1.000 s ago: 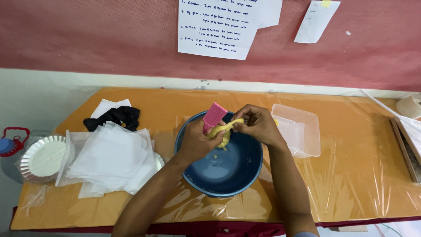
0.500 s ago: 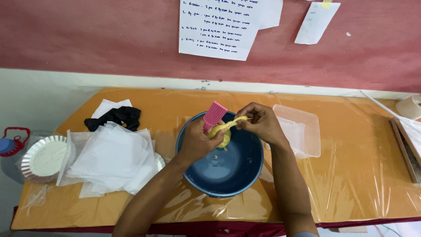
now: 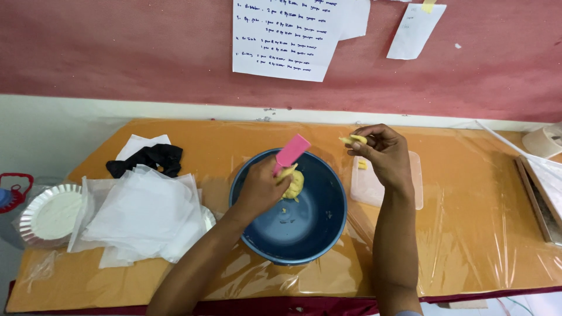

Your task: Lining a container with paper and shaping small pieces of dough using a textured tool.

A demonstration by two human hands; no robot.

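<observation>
Centrally, head view, one entry per item. Bowl (image 3: 266, 234): dark blue, round, middle of the frame, resting on the plastic-covered orange table (image 3: 468, 246). Dough (image 3: 295, 182): yellow lump inside the bowl against its upper wall, with a few crumbs on the bowl floor below it. Left hand (image 3: 260, 187): reaches over the bowl's left rim, fingers curled tight around a pink scraper (image 3: 291, 151); the scraper's flat blade sticks up toward the top of the frame, its lower end touching the dough. Right hand (image 3: 380, 153): raised right of the bowl, above a clear tray (image 3: 410, 199); thumb and fingertips pinched closed on a small dough piece (image 3: 353, 140), other fingers loosely bent. Another yellow bit lies in the tray under the hand.

Left of the frame: stack of white sheets (image 3: 137, 213), just beside the bowl; a black cloth (image 3: 149, 159) above the stack; a foil plate (image 3: 50, 213) at the far left edge. Upper frame: red wall with white papers (image 3: 287, 38) pinned to it. Right edge: wooden board (image 3: 535, 199), partly cut off.
</observation>
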